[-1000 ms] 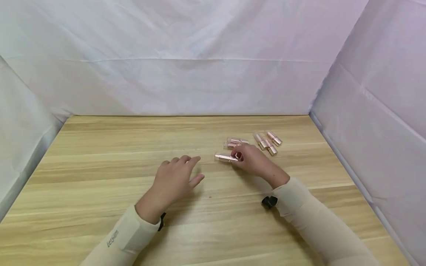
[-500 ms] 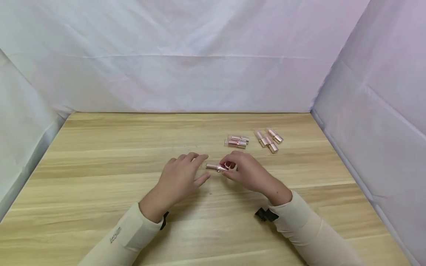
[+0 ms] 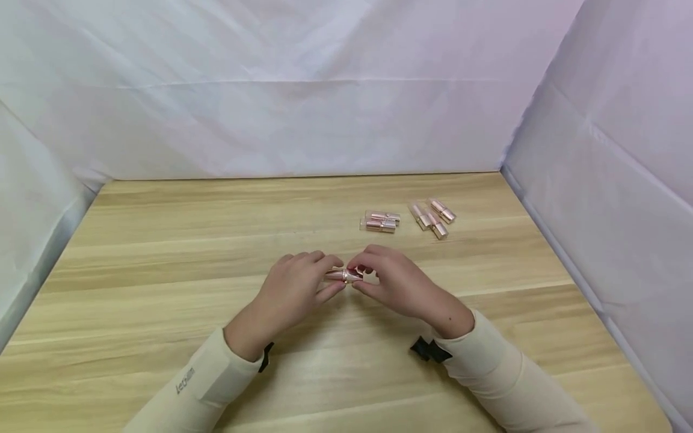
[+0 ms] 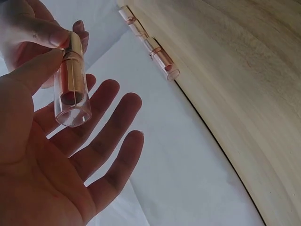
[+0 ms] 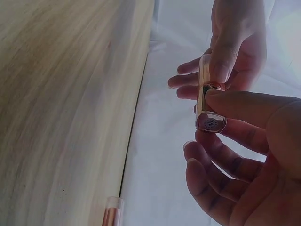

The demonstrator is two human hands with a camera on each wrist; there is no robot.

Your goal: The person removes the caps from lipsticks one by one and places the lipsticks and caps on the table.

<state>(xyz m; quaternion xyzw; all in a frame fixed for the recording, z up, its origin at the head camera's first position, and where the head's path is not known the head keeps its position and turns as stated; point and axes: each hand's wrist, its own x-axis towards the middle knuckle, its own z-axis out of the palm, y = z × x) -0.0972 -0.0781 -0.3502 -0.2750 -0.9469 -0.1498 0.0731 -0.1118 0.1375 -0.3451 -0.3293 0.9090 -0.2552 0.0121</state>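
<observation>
A lipstick with a rose-gold tube and clear cap [image 3: 344, 275] lies sideways between my two hands, in the middle of the head view. My left hand [image 3: 289, 291] pinches its capped end with thumb and forefinger. In the left wrist view, this hand's other fingers spread apart beneath the clear cap [image 4: 73, 113]. From the right, my right hand [image 3: 403, 285] pinches the metal base between thumb and fingers. The right wrist view shows the round-cornered base end [image 5: 211, 122] with small dark print. Both thumbs sit near the tube's middle band.
Beyond my hands, two similar lipsticks [image 3: 380, 226] lie side by side on the wood-grain table [image 3: 189, 240]. Farther right, three more lipsticks [image 3: 436, 224] lie in a loose group. White cloth walls [image 3: 303, 126] enclose the table at the back and sides.
My right hand has brought the lipstick leftward and nearer, away from the other two. My left hand has moved slightly right and now pinches the capped end.
</observation>
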